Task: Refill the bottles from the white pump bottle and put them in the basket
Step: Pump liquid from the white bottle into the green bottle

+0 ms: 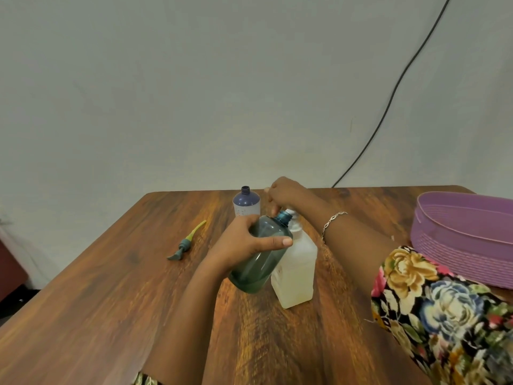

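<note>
Head view: left hand [249,240] grips the translucent teal plastic bottle [261,259], tilted and lifted off the brown wooden surface [111,301]. Its open neck is at the spout of the square white pump bottle [295,273], which stands upright near centre. Right hand [283,191] sits over the pump top with fingers bent down — pressing or gripping, cannot tell; the pump head is hidden.

A little liquid lies in the teal bottle's base. Judged step: filling the first bottle.

White bottle with dark blue shoulder [246,204] stands uncapped behind. Teal pump cap with yellow tube [186,241] lies well to the left. Oval purple plastic basket [458,237] at right — no bottle seen in it.

Next move calls for the neck staying under the spout, then recapping.
</note>
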